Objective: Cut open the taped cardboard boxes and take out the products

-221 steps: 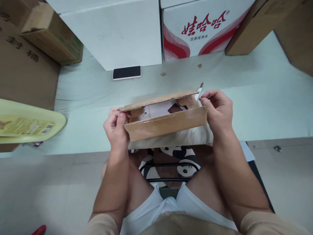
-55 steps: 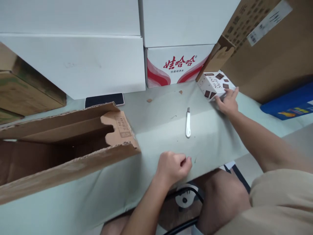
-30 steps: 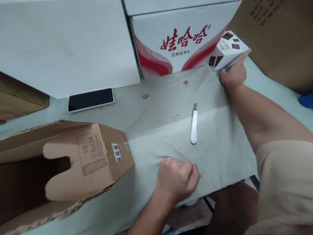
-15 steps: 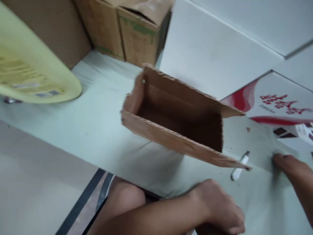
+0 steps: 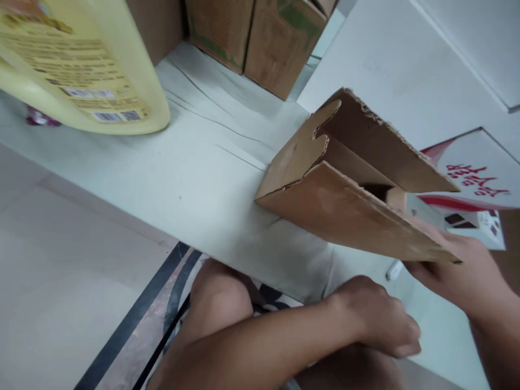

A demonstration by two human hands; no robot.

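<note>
The opened carton (image 5: 317, 203), right of centre, was gripped by the right hand (image 5: 459, 268), patterned box (image 5: 489, 227) outside; the left hand (image 5: 376, 319) was closed, contents indiscernible.

Pale tiled floor (image 5: 73, 260), light green cloth-covered table (image 5: 195, 179)

yellow bottle (image 5: 140, 108): landmark; printed label w/ barcode
brown carton (image 5: 156, 30): just behind btl
green-marked cartons (image 5: 276, 49): rt of btl, side by side
white carton (image 5: 374, 70): farther rt of btl
red-and-white carton (image 5: 475, 176): farthest rt of btl
purple item (image 5: 41, 117): by btl, partly hidden
cloth (image 5: 195, 168): pale green, creased, under btl
</note>
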